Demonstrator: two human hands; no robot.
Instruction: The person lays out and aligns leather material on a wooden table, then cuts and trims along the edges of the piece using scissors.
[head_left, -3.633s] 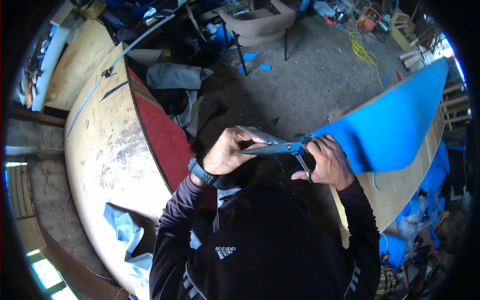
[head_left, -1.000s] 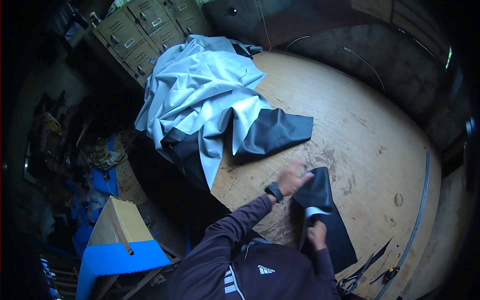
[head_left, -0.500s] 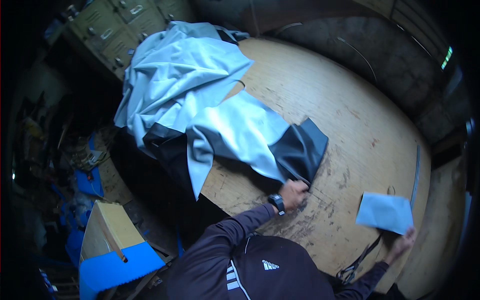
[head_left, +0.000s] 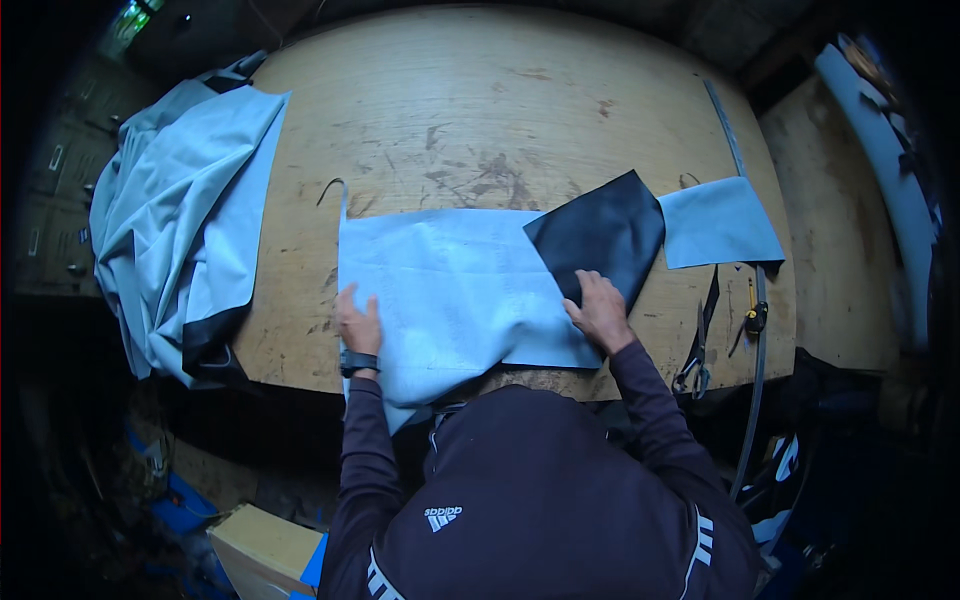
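A light blue-grey sheet of fabric or vinyl (head_left: 440, 285) lies spread on the wooden table before me, slightly rippled along its near edge. At its right end, a black section (head_left: 605, 235) is turned face up, likely its folded-over underside. My left hand (head_left: 358, 322) rests at the sheet's left edge, fingers spread. Over the black part, beside its border with the light side, lies my right hand (head_left: 601, 312), its fingers stretched out. Neither hand grips anything visible. A smaller light blue piece (head_left: 722, 222) lies just right of the black section.
Scissors (head_left: 692, 372) and a yellow-black tape measure (head_left: 755, 319) lie at the table's right side, near a long metal strip (head_left: 757, 375). A crumpled heap of the same material (head_left: 190, 200) covers the table's left end. Beyond it stand lockers (head_left: 55, 190).
The sheet has been pulled away from the heap and laid flatter before me. My left hand moved to its left edge; my right hand left the small piece for the black section. The view turned right.
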